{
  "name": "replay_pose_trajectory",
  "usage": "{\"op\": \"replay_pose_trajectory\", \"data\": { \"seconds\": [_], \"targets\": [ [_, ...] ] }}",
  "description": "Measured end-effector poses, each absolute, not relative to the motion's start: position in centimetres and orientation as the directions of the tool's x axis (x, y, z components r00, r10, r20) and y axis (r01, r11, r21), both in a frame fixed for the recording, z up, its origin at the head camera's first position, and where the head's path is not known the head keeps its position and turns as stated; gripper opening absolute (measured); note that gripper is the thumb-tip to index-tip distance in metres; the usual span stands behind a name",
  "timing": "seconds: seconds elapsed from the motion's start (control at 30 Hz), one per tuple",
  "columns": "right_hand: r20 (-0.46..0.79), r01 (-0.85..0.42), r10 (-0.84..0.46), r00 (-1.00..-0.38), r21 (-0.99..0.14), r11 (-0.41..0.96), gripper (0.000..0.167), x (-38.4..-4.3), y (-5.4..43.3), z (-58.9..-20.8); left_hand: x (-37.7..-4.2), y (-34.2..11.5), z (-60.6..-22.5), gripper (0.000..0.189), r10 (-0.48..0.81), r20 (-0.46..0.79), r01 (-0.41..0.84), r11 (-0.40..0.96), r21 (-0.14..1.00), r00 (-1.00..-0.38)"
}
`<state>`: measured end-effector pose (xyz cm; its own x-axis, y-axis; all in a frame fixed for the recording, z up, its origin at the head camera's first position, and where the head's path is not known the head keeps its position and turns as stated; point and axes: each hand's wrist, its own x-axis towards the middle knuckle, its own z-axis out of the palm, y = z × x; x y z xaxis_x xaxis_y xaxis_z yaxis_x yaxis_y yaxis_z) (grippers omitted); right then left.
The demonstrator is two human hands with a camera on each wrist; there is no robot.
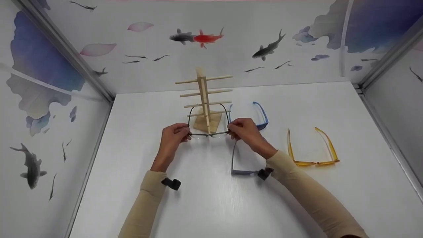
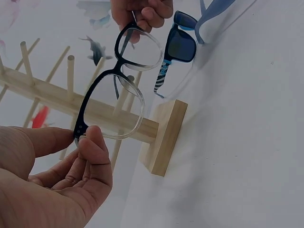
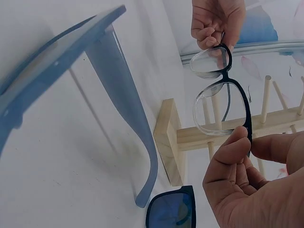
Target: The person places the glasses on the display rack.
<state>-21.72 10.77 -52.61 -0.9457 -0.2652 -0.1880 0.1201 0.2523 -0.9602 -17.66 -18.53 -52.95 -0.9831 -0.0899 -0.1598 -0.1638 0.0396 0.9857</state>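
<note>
My left hand (image 1: 171,140) and right hand (image 1: 247,133) hold a pair of eyeglasses (image 1: 199,134) between them, in front of a wooden display stand (image 1: 203,96). The eyeglasses (image 2: 119,64) have a black upper frame with clear lower rims. In the left wrist view, my left thumb and fingers pinch one outer corner of the frame. My right thumb and fingers pinch the opposite corner in the right wrist view. Both temples are unfolded and point toward the stand, one on each side of its post. Whether the eyeglasses touch the pegs, I cannot tell.
Blue-framed sunglasses (image 1: 262,126) lie just behind my right hand. Grey-blue glasses (image 1: 243,172) rest below my right wrist, partly hidden by it. Yellow glasses (image 1: 321,163) lie farther right. Printed walls (image 1: 231,62) close off the white table (image 1: 205,205) at the back and sides.
</note>
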Motion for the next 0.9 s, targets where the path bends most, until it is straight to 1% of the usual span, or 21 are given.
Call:
{"op": "replay_pose_trajectory", "data": {
  "seconds": [0.23, 0.4, 0.47, 0.7, 0.8, 0.9],
  "targets": [
    [-0.197, 0.140, -0.262, -0.945, -0.965, 0.220, 0.020, -22.6, 10.8, -52.9, -18.8, -18.4, -53.2, 0.024, -0.093, -0.207, -0.207, -0.013, 0.978, -0.974],
    [-0.207, 0.161, -0.262, -0.943, -0.969, 0.187, 0.020, -22.8, 10.8, -52.9, -19.2, -18.3, -53.5, 0.031, -0.086, -0.239, -0.235, -0.058, 0.970, -0.967],
    [-0.212, 0.168, -0.262, -0.941, -0.969, 0.181, 0.020, -23.0, 10.8, -52.9, -19.4, -18.4, -53.7, 0.034, -0.085, -0.246, -0.240, -0.070, 0.968, -0.966],
    [-0.233, 0.196, -0.245, -0.941, -0.966, 0.166, 0.019, -23.7, 10.7, -52.8, -19.9, -18.3, -54.0, 0.033, -0.081, -0.244, -0.236, -0.091, 0.967, -0.966],
    [-0.241, 0.206, -0.246, -0.939, -0.965, 0.163, 0.021, -23.8, 10.6, -52.8, -20.0, -18.4, -54.0, 0.032, -0.080, -0.240, -0.233, -0.091, 0.968, -0.967],
    [-0.237, 0.200, -0.257, -0.937, -0.966, 0.163, 0.027, -23.9, 10.5, -52.9, -20.0, -18.4, -54.1, 0.032, -0.086, -0.243, -0.236, -0.084, 0.968, -0.966]
  ]
}}
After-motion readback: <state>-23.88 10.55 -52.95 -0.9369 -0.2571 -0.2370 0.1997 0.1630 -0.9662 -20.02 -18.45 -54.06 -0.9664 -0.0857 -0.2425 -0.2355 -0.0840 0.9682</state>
